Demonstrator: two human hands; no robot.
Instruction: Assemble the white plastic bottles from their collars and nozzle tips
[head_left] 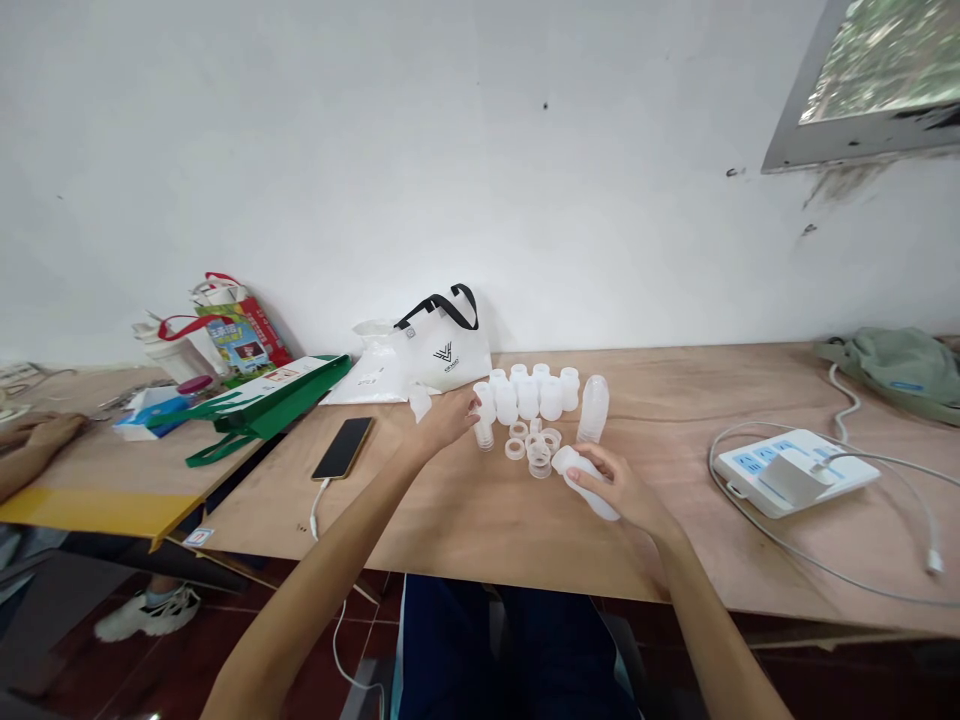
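The fingers of our right hand (621,484) are clamped around a whitish bottle (596,498), thumb on the near-left side. Our left hand (450,418) has its fingers curled at a stack of clear pieces (484,436); we cannot tell whether they pinch anything.

The bottle is just right of the loose rings (514,449) and near the front of the group. Its long axis slants from far left to near right: the rimmed end points far left, toward the rings, and the other end points near right, toward our edge of the worktop (480,535). We cannot tell whether that end touches the wood.

To handle this well, we should probably hold the bottle lightly, since thin plastic may dent, and leave its rim uncovered. At the stack, fingertips alone seem best, so the column doesn't topple.

Beyond the rings stand white jars (529,398), with a tall clear stack (593,408) to their right. Farther left are a white bag (450,352) and a phone (343,448).
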